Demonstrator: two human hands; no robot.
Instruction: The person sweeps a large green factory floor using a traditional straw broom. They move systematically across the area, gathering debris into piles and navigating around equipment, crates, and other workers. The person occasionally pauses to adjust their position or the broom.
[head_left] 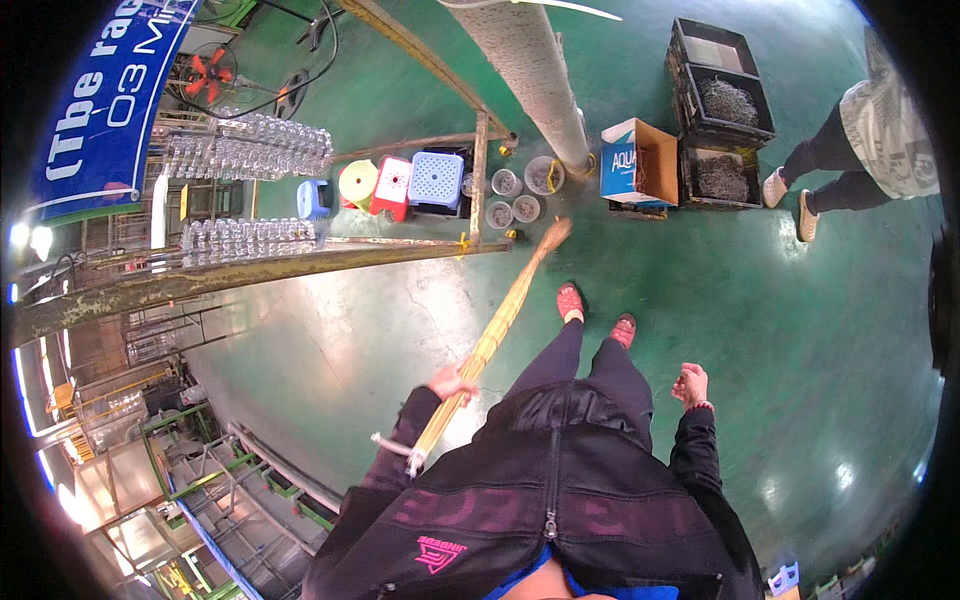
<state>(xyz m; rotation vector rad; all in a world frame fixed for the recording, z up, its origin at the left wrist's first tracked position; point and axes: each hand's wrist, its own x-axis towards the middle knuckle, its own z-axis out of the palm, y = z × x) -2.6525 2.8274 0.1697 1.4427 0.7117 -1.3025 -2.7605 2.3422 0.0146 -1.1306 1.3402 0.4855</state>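
Sweeping appears in hand: left hand [450,383] grips the broom [495,335], bristles on the green floor [800,330] ahead, right hand [690,383] loosely curled, empty; next stroke needs steady drag.

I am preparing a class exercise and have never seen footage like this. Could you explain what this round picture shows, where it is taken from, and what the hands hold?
This is one fisheye view from a camera on a person's head, looking down, so straight edges bend. The left hand grips a long yellow straw broom whose bristle end reaches the glossy green floor. The right hand hangs empty. Ahead stand coloured plastic stools and a blue-and-brown cardboard box. Another person's legs show at upper right.
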